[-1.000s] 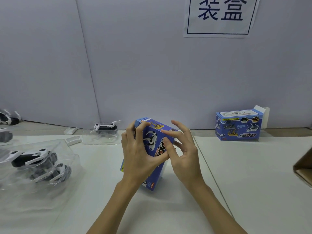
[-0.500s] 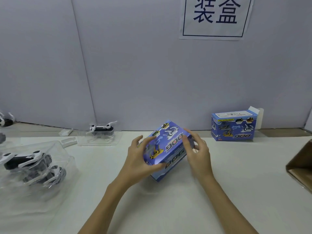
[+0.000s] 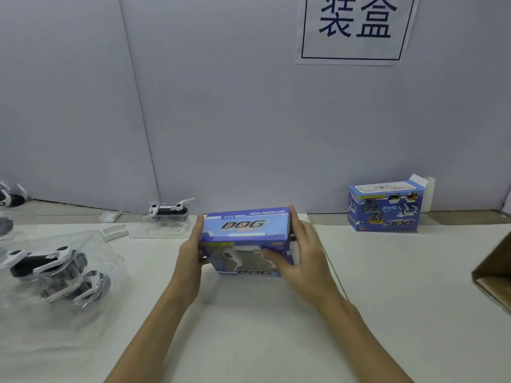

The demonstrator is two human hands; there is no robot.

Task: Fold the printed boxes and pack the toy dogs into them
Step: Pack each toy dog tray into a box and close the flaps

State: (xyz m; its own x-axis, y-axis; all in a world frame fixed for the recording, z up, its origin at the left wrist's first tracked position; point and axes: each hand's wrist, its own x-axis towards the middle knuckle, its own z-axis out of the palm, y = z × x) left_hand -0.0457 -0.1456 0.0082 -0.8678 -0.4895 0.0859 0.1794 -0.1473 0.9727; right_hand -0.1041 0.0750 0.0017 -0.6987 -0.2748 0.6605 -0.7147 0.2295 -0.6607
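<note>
A blue printed box [image 3: 246, 233] marked DOG is held level just above the white table [image 3: 276, 327], long side toward me. My left hand [image 3: 190, 258] grips its left end and my right hand [image 3: 301, 252] grips its right end, thumb across the front face. A second blue printed box [image 3: 385, 207] stands at the back right with a white flap open on its right side. Black-and-white toy dogs in clear plastic trays lie at the left [image 3: 52, 269] and at the back [image 3: 168, 214]. What is inside the held box is hidden.
A brown cardboard carton [image 3: 495, 272] juts in at the right edge. More toy dog parts [image 3: 11, 197] lie at the far left. Small white plastic pieces [image 3: 113, 217] rest near the back wall. A grey partition with a paper sign [image 3: 354, 29] closes the back.
The box has been turned from upright and tilted to level, with its DOG top panel facing up. Both hands have shifted to the box's two ends.
</note>
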